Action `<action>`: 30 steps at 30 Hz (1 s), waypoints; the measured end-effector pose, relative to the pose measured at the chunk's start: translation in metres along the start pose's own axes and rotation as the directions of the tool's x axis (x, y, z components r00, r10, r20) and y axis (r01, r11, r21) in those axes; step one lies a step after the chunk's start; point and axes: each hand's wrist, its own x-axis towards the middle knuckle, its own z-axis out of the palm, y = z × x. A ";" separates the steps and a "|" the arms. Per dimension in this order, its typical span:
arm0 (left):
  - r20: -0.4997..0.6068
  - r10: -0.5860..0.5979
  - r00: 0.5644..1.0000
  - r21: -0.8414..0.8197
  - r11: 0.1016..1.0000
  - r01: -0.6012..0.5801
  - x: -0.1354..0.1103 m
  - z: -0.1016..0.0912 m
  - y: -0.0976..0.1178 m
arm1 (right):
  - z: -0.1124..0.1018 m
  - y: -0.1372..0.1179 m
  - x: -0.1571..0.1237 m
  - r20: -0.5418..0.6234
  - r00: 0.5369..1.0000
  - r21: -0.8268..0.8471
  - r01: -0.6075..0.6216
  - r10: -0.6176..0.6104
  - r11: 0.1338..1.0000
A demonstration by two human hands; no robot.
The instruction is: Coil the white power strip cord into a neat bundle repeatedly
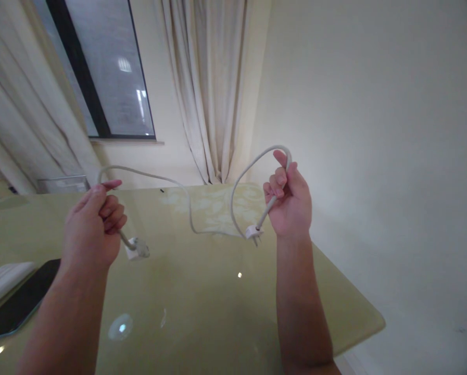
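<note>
I hold a white power cable (186,200) up over a glossy yellow-green table (202,291). My left hand (95,224) is closed round the cable near one end, and a white connector block (137,248) hangs just below that hand. My right hand (290,200) is closed round the other end, with the cable looping above its fingers. The white plug (254,232) with metal pins dangles under the right hand. Between the hands the cable sags in a curve above the tabletop.
A dark phone or tablet (20,302) lies at the table's left edge beside a white flat object (2,281). Behind the table are cream curtains (212,88), a dark window (108,67) and a plain wall. The table's right corner (377,323) is rounded.
</note>
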 end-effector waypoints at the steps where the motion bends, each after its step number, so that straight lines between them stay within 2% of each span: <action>1: 0.001 0.006 1.000 0.008 1.000 -0.006 0.000 0.000 0.000 | 0.001 0.003 -0.001 0.004 0.998 -0.056 0.059 -0.059 0.997; 4: 0.005 0.029 1.000 0.028 0.999 -0.029 0.000 0.000 -0.001 | 0.004 0.008 -0.005 0.052 0.979 -0.219 0.204 -0.197 0.954; 7: 0.004 0.032 0.999 0.030 0.999 -0.032 -0.001 0.001 0.000 | 0.000 0.005 -0.012 0.118 0.949 -0.406 0.316 -0.293 0.858; 9: -0.001 0.035 0.999 0.026 0.999 -0.035 -0.002 0.003 0.002 | -0.008 -0.003 -0.015 0.187 0.921 -0.563 0.385 -0.342 0.731; 12: -0.007 0.056 0.998 0.024 0.998 -0.056 -0.003 0.005 0.004 | -0.027 -0.020 -0.011 0.336 0.867 -0.721 0.488 -0.367 0.491; 14: -0.003 0.069 0.998 0.022 0.997 -0.069 -0.003 0.005 0.005 | -0.039 -0.036 -0.002 0.446 0.835 -0.752 0.545 -0.324 0.370; 16: 0.000 0.075 0.997 0.016 0.997 -0.075 -0.003 0.005 0.005 | -0.046 -0.056 0.010 0.574 0.794 -0.756 0.608 -0.201 0.243; 18: 0.000 0.071 0.997 0.007 0.997 -0.071 -0.003 0.004 0.005 | -0.049 -0.077 0.022 0.674 0.738 -0.736 0.674 -0.022 0.054; 19: -0.001 0.069 0.998 0.001 0.998 -0.069 -0.003 0.004 0.006 | -0.048 -0.088 0.028 0.685 0.726 -0.724 0.687 0.061 -0.058; 21: 0.005 0.062 0.998 -0.007 0.998 -0.062 -0.004 0.004 0.007 | -0.046 -0.107 0.039 0.631 0.757 -0.714 0.652 0.172 -0.255; 22: 0.008 0.063 0.998 -0.010 0.998 -0.063 -0.004 0.005 0.007 | -0.044 -0.115 0.044 0.585 0.787 -0.723 0.616 0.196 -0.312; 23: 0.010 0.065 0.998 -0.013 0.998 -0.065 -0.004 0.006 0.008 | -0.043 -0.122 0.049 0.538 0.816 -0.748 0.578 0.211 -0.327; 24: 0.014 0.069 0.998 -0.014 0.998 -0.068 -0.004 0.007 0.009 | -0.042 -0.127 0.054 0.497 0.838 -0.787 0.545 0.225 -0.290; 25: 0.016 0.073 0.997 -0.014 0.997 -0.073 -0.005 0.009 0.009 | -0.041 -0.131 0.059 0.462 0.852 -0.836 0.511 0.246 -0.200; 27: 0.019 0.088 0.996 -0.017 0.996 -0.087 -0.004 0.011 0.009 | -0.039 -0.134 0.066 0.395 0.868 -0.918 0.386 0.302 0.090; 28: 0.023 0.092 0.996 -0.017 0.996 -0.091 -0.004 0.012 0.008 | -0.037 -0.134 0.068 0.354 0.875 -0.927 0.281 0.332 0.247; 29: 0.026 0.094 0.995 -0.016 0.995 -0.094 -0.004 0.013 0.007 | -0.035 -0.134 0.069 0.302 0.884 -0.912 0.158 0.357 0.379; 30: 0.029 0.096 0.995 -0.010 0.995 -0.096 -0.004 0.012 0.006 | -0.033 -0.134 0.070 0.246 0.892 -0.881 0.043 0.380 0.471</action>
